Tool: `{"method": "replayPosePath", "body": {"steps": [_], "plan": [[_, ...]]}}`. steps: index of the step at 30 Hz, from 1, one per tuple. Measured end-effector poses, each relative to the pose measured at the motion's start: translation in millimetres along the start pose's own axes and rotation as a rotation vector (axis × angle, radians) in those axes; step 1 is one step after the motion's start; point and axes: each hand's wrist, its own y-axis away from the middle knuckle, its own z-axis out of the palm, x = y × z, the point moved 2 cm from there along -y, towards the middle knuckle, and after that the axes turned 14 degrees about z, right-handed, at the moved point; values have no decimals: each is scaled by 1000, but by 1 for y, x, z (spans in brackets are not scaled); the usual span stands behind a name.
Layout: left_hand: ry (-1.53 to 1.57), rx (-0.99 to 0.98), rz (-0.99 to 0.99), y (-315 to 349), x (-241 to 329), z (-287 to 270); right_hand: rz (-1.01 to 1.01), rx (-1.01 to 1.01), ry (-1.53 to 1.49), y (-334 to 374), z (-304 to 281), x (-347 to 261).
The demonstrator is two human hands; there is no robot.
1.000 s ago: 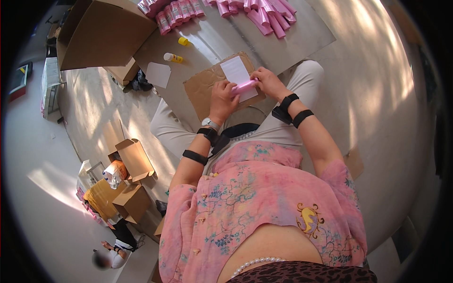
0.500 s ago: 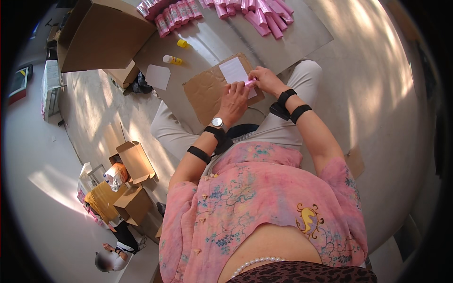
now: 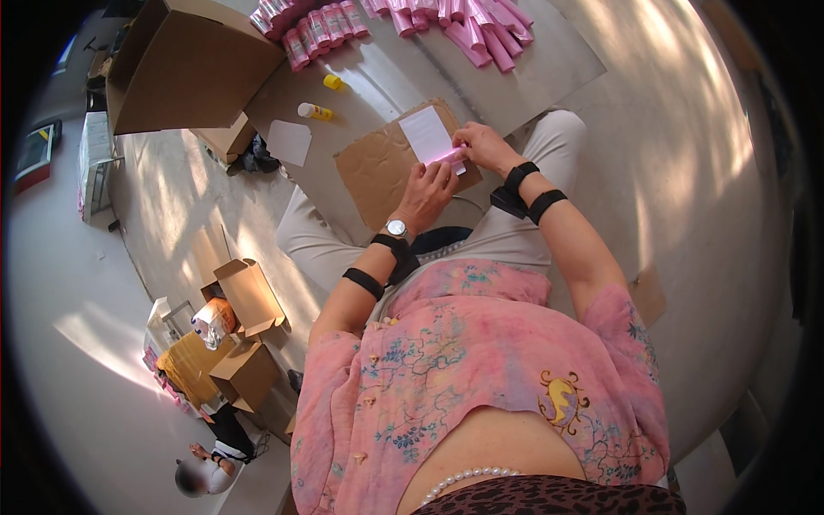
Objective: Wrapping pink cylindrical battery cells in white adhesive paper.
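A small pink tube (image 3: 451,155) lies across the lower edge of a white sheet (image 3: 427,134) on a brown cardboard piece (image 3: 378,167) resting on my knees. My left hand (image 3: 427,193) presses its fingers on the tube's left part. My right hand (image 3: 482,144) pinches the tube's right end. Both wrists wear black straps, and the left one also has a watch.
Several pink tubes (image 3: 319,30) lie in rows on a grey board (image 3: 532,64) ahead. A large open carton (image 3: 184,64), two yellow-and-white bottles (image 3: 314,111) and a white sheet (image 3: 288,142) are at the left. Small cartons (image 3: 249,296) and another person (image 3: 202,468) are lower left.
Both hands lowered the pink tube onto the white sheet. My left hand shifted from gripping the tube to pressing flat on it.
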Motion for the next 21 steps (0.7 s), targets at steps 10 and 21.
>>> {"method": "replayPosePath", "body": {"steps": [10, 21], "plan": [[50, 81, -85, 1, -1, 3, 54, -39, -18, -3, -1, -1], [58, 21, -156, 7, -1, -1, 55, -43, -27, -3, 0, 1]]}}
